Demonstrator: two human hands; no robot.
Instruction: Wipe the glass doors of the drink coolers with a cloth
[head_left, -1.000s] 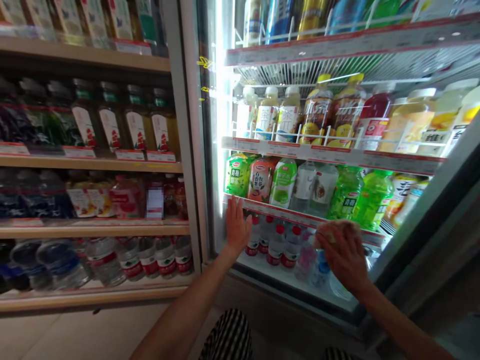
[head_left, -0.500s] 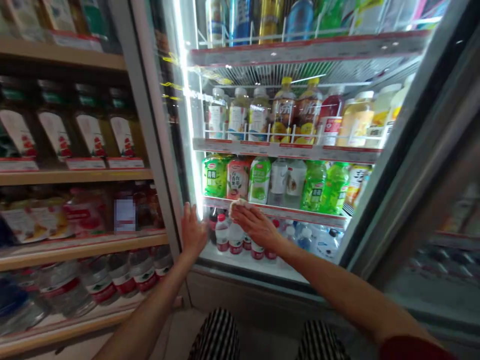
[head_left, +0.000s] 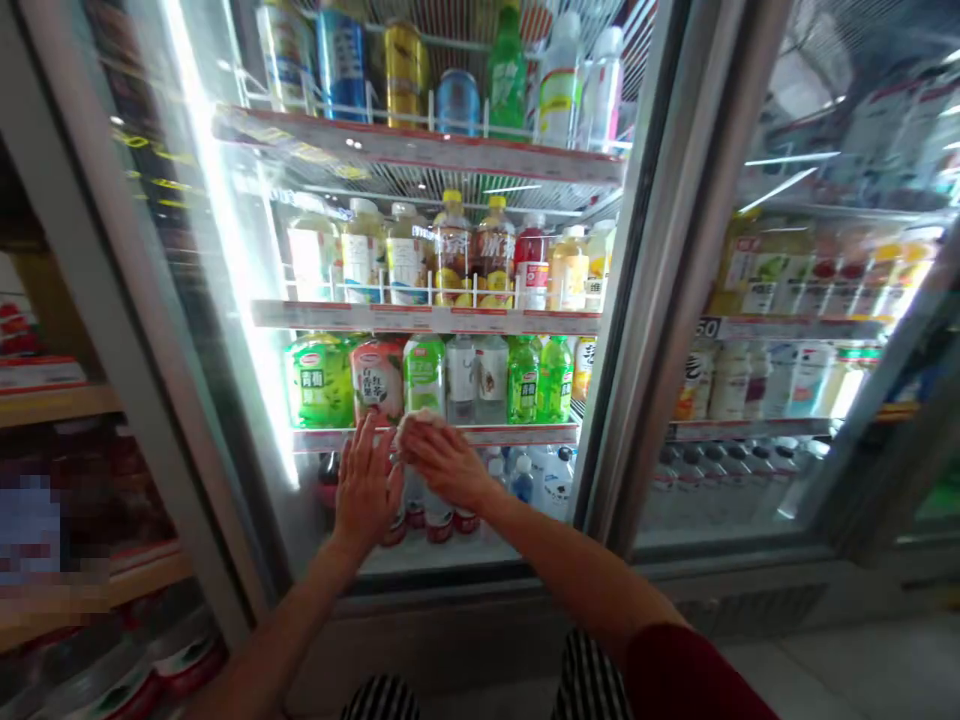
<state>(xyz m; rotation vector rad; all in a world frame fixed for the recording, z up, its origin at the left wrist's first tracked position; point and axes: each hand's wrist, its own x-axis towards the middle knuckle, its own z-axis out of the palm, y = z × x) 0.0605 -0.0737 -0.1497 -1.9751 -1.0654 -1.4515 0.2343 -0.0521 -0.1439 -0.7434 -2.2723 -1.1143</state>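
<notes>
My right hand (head_left: pixel 447 465) presses a crumpled whitish cloth (head_left: pixel 417 428) at the price rail (head_left: pixel 510 435) of the lower drinks shelf, its fingers laid over the cloth. Just to the left, my left hand (head_left: pixel 365 490) is raised with its fingers stretched out and nothing in it. I cannot tell whether the left fingertips touch the rail or glass in front of it. Behind the hands stand a green-labelled bottle (head_left: pixel 424 375), a red tea bottle (head_left: pixel 377 380) and a bright green bottle (head_left: pixel 320 385). Small bottles on the bottom level are partly hidden by my hands.
A metal door frame (head_left: pixel 667 300) borders the lit cooler on the right, with another cooler section of bottles (head_left: pixel 780 380) beyond it. Higher shelves hold bottles and cans (head_left: pixel 341 65). At left is a frame post (head_left: pixel 127 330) beside wooden shelving (head_left: pixel 60 405).
The view has turned to the right. My left hand has moved right and up, closer to my right hand. The cloth has shifted left along the rail, under my right hand.
</notes>
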